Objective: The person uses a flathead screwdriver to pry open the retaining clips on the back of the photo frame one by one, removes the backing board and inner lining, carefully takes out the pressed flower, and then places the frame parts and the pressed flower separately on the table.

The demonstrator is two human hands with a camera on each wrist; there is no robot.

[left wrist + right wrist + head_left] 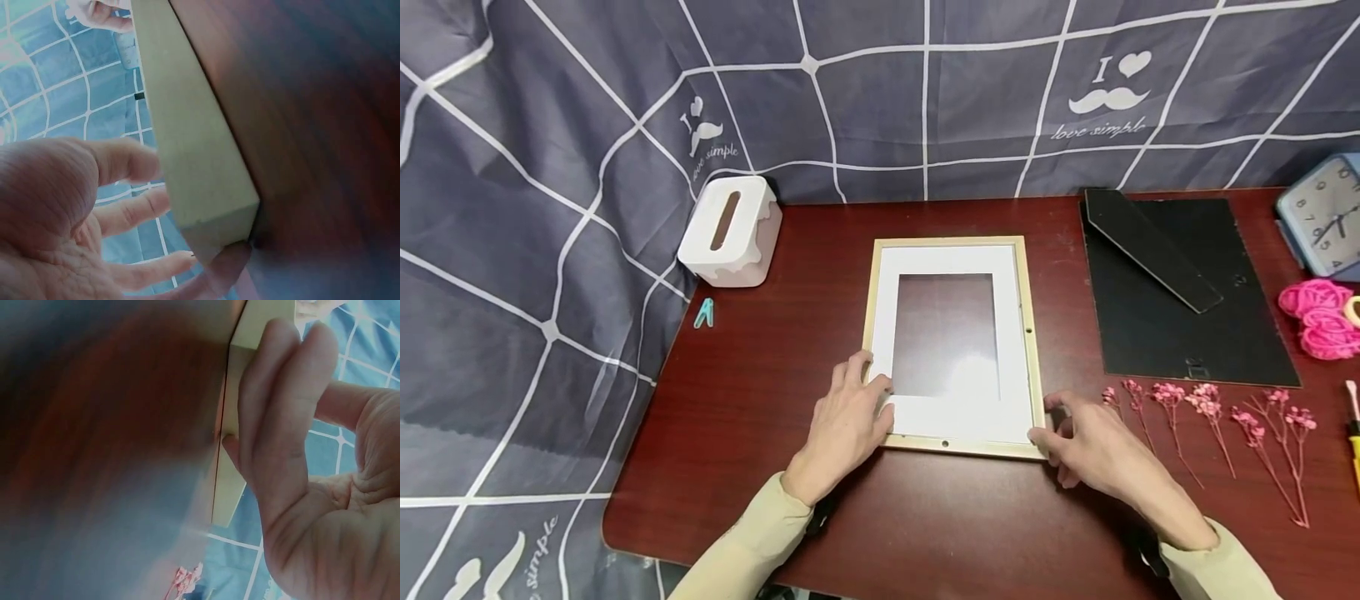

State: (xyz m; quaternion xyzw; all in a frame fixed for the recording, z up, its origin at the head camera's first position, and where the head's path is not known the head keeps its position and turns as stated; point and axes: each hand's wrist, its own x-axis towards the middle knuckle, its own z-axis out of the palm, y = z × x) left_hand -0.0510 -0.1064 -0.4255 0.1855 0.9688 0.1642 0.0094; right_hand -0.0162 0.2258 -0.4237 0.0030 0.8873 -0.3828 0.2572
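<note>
A light wooden picture frame [1032, 367] lies on the dark red table, with a white mat [916, 408] inside it and a clear window in the middle. My left hand [847, 412] holds its near left corner, thumb and index over the mat's edge; a finger meets the corner's side in the left wrist view. At the near right corner, my right hand [1097, 442] grips the frame with the thumb on top and bent fingers along the outer side. Those fingers [281, 419] hide part of the wooden bar [234, 494] in the right wrist view.
Right of the frame lies a black backing board [1180, 342] with its stand leg. Pink flower sprigs [1206, 402] lie near my right hand. Farther right are pink yarn [1326, 317] and a clock [1330, 217]. A white tissue box [752, 242] and turquoise clip [703, 313] sit left.
</note>
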